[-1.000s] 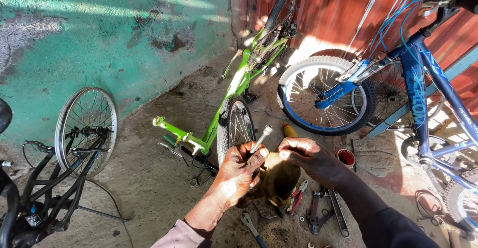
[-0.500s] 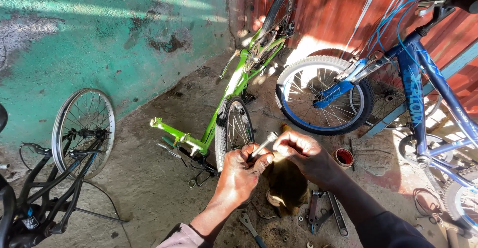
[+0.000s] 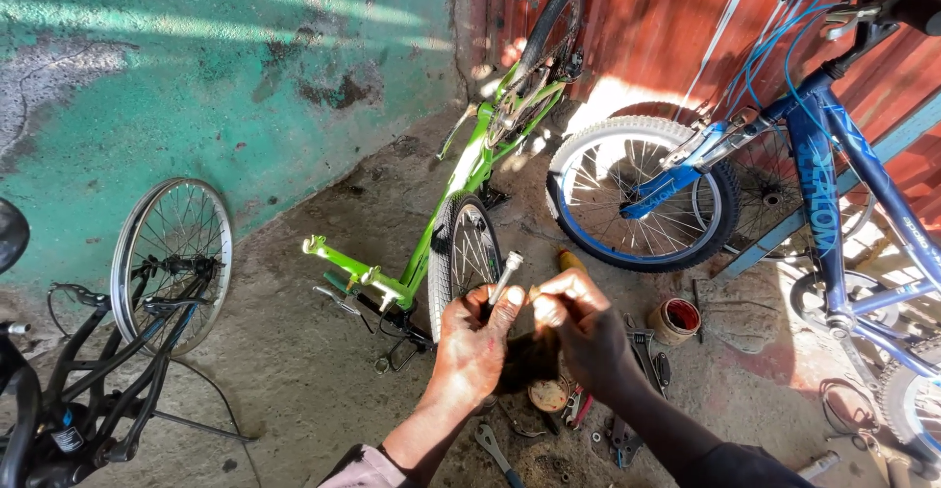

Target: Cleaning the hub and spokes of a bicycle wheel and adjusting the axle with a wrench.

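— While the left hand point(image 3: 475, 341) is closing around the lower end of the axle point(image 3: 504, 279), what is the right hand point(image 3: 578, 326) doing?

— It is pinching its fingertips together just beside the shaft; whether something small is between them, I cannot tell. The axle is sitting upright between both hands, above the tools point(image 3: 627, 390) on the ground and in front of the green bike point(image 3: 461, 189).

— Which step is this?

— It is looking like fitting a small part onto the axle. Next, I judge, the left hand is needing to steady it while the right is turning carefully.
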